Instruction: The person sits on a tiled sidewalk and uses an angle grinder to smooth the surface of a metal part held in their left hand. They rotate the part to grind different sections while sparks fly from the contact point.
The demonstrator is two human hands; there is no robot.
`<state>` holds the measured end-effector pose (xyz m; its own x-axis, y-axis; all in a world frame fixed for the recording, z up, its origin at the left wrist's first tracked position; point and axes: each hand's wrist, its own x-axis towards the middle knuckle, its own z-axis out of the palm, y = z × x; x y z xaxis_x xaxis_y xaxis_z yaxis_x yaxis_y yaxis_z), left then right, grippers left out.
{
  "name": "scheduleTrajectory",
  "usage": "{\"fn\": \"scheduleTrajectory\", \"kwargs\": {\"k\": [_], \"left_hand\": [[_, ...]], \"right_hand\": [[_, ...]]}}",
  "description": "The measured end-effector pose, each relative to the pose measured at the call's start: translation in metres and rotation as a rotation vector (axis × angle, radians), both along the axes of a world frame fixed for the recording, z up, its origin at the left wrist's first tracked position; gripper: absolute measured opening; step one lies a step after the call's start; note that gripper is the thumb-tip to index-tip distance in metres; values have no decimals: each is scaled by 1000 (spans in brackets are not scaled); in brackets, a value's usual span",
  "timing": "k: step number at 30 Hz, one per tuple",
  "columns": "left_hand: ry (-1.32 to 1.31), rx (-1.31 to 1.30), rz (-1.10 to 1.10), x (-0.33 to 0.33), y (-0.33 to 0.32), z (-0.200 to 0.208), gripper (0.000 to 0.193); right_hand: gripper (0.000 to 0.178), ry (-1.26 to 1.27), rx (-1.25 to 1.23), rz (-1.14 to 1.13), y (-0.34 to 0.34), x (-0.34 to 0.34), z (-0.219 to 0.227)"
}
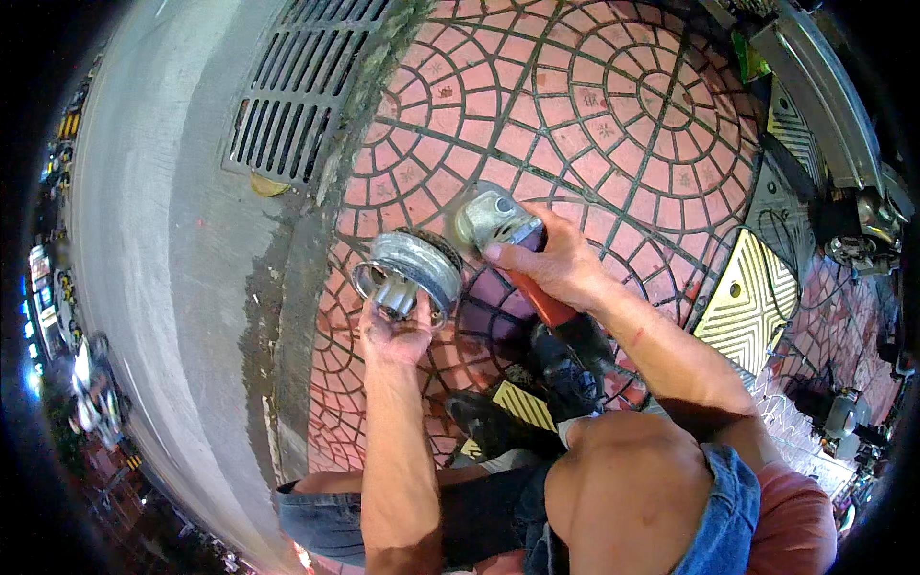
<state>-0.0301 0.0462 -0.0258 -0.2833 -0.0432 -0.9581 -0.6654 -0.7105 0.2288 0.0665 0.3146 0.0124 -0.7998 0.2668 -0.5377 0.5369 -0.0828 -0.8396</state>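
Observation:
My left hand [396, 340] is closed on a round metal wheel hub [419, 261], gripping it from below near its central cylinder. The hub is tilted, with a silvery rim and a darker far edge. In my right hand [567, 264] is an angle grinder [498, 218] with a metal head and a red body, my fingers wrapped round it just behind the head. Its disc looks blurred and sits a little to the right of the hub's rim. Whether the two touch I cannot tell. My right palm hides part of the grinder's body.
Pink patterned paving [537, 105] lies beneath the work. A drain grate [302, 110] and grey road [192, 268] are to the left. Yellow-and-black ramps [752, 305] stand on the right, near metal parts [848, 417] and cables. My dark shoes [570, 369] are close below.

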Motion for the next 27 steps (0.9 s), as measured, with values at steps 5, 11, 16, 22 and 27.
{"fn": "scheduleTrajectory", "kwargs": {"k": [5, 11, 16, 22, 27], "left_hand": [[70, 32, -38, 0, 12, 2, 38], [54, -4, -6, -3, 28, 7, 40], [70, -14, -10, 0, 30, 2, 39], [73, 15, -44, -2, 30, 2, 41], [36, 8, -37, -11, 32, 8, 44]], "right_hand": [[80, 13, 134, 98, -4, 3, -4], [86, -74, 83, 157, -6, -10, 17], [89, -92, 106, 191, -6, -19, 22], [88, -17, 291, 247, -18, -29, 4], [86, -30, 118, 189, -5, -18, 5]]}}
